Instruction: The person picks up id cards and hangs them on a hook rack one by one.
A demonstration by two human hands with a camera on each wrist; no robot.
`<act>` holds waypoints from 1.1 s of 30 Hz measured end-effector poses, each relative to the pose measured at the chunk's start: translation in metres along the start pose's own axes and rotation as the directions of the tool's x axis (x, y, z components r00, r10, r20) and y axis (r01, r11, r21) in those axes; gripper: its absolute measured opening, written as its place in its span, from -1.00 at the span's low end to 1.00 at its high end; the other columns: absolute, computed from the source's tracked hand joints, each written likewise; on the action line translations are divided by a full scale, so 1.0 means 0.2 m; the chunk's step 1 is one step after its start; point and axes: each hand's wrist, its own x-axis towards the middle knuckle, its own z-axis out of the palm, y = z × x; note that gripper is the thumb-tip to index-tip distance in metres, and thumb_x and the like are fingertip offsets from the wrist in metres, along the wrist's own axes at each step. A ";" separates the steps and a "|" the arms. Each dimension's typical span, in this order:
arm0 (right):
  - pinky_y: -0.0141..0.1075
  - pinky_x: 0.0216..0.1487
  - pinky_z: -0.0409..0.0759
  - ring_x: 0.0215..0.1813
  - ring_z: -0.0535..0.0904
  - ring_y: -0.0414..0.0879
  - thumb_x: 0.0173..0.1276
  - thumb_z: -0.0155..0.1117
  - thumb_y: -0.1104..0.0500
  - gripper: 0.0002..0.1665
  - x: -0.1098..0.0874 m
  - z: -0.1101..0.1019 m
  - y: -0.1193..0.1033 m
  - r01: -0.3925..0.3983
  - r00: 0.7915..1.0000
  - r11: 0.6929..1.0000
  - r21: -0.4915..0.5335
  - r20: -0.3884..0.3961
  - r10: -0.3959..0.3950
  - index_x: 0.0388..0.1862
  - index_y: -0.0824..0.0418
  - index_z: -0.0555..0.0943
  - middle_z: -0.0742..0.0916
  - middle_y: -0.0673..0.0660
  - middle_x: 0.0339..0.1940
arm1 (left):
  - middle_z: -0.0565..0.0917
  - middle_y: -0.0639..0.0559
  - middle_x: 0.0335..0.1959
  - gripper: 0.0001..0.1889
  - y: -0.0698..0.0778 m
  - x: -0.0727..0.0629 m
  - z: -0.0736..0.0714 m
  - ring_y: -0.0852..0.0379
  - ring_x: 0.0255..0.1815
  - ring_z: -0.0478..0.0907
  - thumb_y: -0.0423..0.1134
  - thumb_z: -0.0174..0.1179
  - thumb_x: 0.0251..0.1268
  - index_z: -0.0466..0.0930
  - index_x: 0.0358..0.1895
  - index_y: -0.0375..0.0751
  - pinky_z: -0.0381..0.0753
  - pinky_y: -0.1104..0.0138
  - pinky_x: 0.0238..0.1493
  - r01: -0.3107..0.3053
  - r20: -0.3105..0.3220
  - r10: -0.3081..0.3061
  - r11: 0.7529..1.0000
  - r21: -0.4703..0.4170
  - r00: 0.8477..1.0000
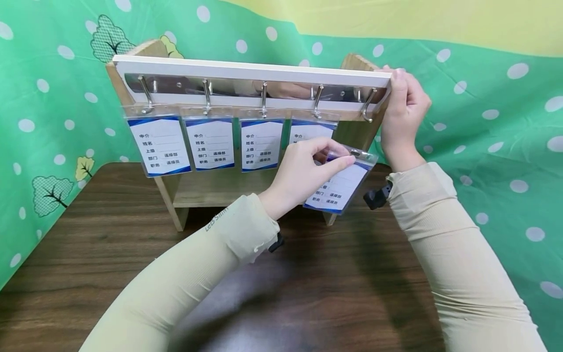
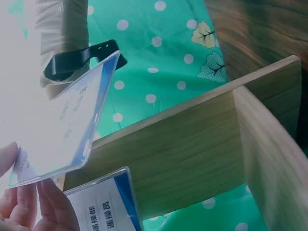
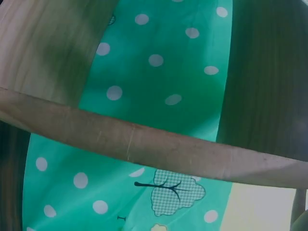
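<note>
My left hand [image 1: 303, 164] pinches a clear-sleeved ID badge [image 1: 336, 190] near its top edge, thumb in front. The badge tilts below the rightmost hook [image 1: 368, 105], which has nothing on it. Several similar badges [image 1: 160, 146] hang side by side from the other metal hooks of a wooden rack [image 1: 246, 67]. In the left wrist view the held badge [image 2: 77, 115] stands at an angle, with a hanging badge [image 2: 103, 207] below it. At the rack's right end, my right hand [image 1: 405, 115] grips the top board's corner; that hand is out of the right wrist view.
The rack stands on a dark wood-grain table [image 1: 88, 244] and has a lower shelf [image 1: 211, 190]. A green polka-dot cloth [image 1: 492, 146] hangs behind and beside it. Black wrist camera mounts [image 1: 377, 196] sit at both cuffs. A wooden edge [image 3: 130, 139] crosses the right wrist view.
</note>
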 end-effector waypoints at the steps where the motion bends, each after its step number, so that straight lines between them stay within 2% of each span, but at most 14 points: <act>1: -0.37 0.11 0.54 -0.10 0.65 -0.17 0.43 0.05 0.31 -0.62 0.00 0.00 0.01 -0.006 1.000 1.000 0.001 0.006 0.006 -0.48 0.12 0.75 0.75 -0.15 -0.39 | 0.74 0.11 -0.19 -0.82 0.00 0.01 0.00 0.22 -0.27 0.56 -0.10 0.28 0.35 0.71 -0.11 -0.07 0.56 0.44 -0.21 0.000 0.000 0.000 1.000 -0.008 1.000; 4: -0.38 0.08 0.52 -0.09 0.65 -0.17 0.43 0.05 0.31 -0.63 0.01 -0.02 0.02 -0.016 1.000 1.000 0.000 0.023 0.016 -0.46 0.13 0.76 0.76 -0.14 -0.36 | 0.74 0.10 -0.18 -0.81 0.01 0.05 0.01 0.23 -0.29 0.57 -0.10 0.25 0.38 0.71 -0.08 -0.08 0.57 0.44 -0.22 -0.009 -0.002 0.009 1.000 -0.013 1.000; 9: -0.34 0.19 0.53 -0.04 0.68 -0.17 0.42 0.07 0.33 -0.62 0.04 -0.04 0.06 -0.015 1.000 1.000 0.005 0.027 0.014 -0.48 0.09 0.76 0.78 -0.14 -0.34 | 0.74 0.10 -0.19 -0.78 0.05 0.10 0.02 0.27 -0.33 0.58 -0.10 0.17 0.45 0.69 -0.03 -0.08 0.55 0.46 -0.26 -0.035 -0.009 0.036 0.999 0.024 0.999; 12: -0.32 0.20 0.53 -0.02 0.69 -0.15 0.41 0.07 0.34 -0.61 0.06 -0.05 0.07 -0.021 0.999 1.000 0.017 0.041 0.020 -0.51 0.08 0.75 0.79 -0.13 -0.34 | 0.75 0.11 -0.18 -0.77 0.06 0.13 0.03 0.29 -0.33 0.59 -0.09 0.13 0.48 0.69 0.00 -0.07 0.53 0.48 -0.25 -0.035 -0.019 0.036 0.999 0.040 0.999; 15: -0.35 0.16 0.52 0.01 0.68 -0.14 0.43 0.07 0.30 -0.63 0.06 -0.07 0.07 -0.017 0.997 1.000 -0.012 0.079 0.018 -0.44 0.07 0.77 0.80 -0.13 -0.29 | 0.75 0.12 -0.14 -0.75 0.07 0.16 0.04 0.30 -0.31 0.60 -0.08 0.11 0.49 0.67 0.03 -0.06 0.52 0.50 -0.23 -0.023 -0.035 0.024 0.998 0.052 0.999; 20: -0.39 0.01 0.50 0.04 0.66 -0.12 0.47 0.05 0.23 -0.67 0.06 -0.09 0.07 0.002 0.991 0.998 -0.068 0.137 0.007 -0.24 0.14 0.80 0.81 -0.09 -0.19 | 0.75 0.13 -0.09 -0.71 0.06 0.18 0.05 0.31 -0.27 0.60 -0.05 0.09 0.50 0.66 0.09 -0.05 0.51 0.53 -0.22 0.004 -0.060 0.000 0.998 0.062 0.998; 24: -0.40 -0.11 0.49 0.02 0.67 -0.11 0.48 0.04 0.21 -0.66 0.05 -0.10 0.07 0.040 0.985 0.996 -0.078 0.171 -0.027 -0.23 0.13 0.79 0.81 -0.07 -0.16 | 0.76 0.14 -0.09 -0.69 0.05 0.20 0.06 0.30 -0.29 0.58 -0.03 0.08 0.50 0.66 0.13 -0.01 0.49 0.51 -0.25 0.010 -0.104 -0.001 0.997 0.083 0.995; 31: -0.38 0.02 0.53 0.06 0.67 -0.11 0.47 0.04 0.23 -0.65 0.05 -0.09 0.05 0.011 0.988 0.998 -0.063 0.154 -0.001 -0.32 0.11 0.79 0.82 -0.07 -0.19 | 0.74 0.14 0.04 -0.66 0.06 0.22 0.10 0.33 -0.23 0.59 -0.06 0.06 0.52 0.63 0.20 -0.02 0.48 0.55 -0.23 0.003 -0.115 0.008 0.995 0.099 0.993; 33: -0.38 0.00 0.53 0.06 0.67 -0.11 0.47 0.05 0.23 -0.65 0.05 -0.10 0.05 0.012 0.988 0.998 -0.061 0.156 -0.002 -0.33 0.10 0.79 0.82 -0.07 -0.19 | 0.73 0.13 0.07 -0.66 0.06 0.22 0.11 0.33 -0.23 0.60 -0.07 0.06 0.52 0.63 0.20 -0.04 0.48 0.57 -0.22 0.000 -0.126 0.014 0.994 0.106 0.992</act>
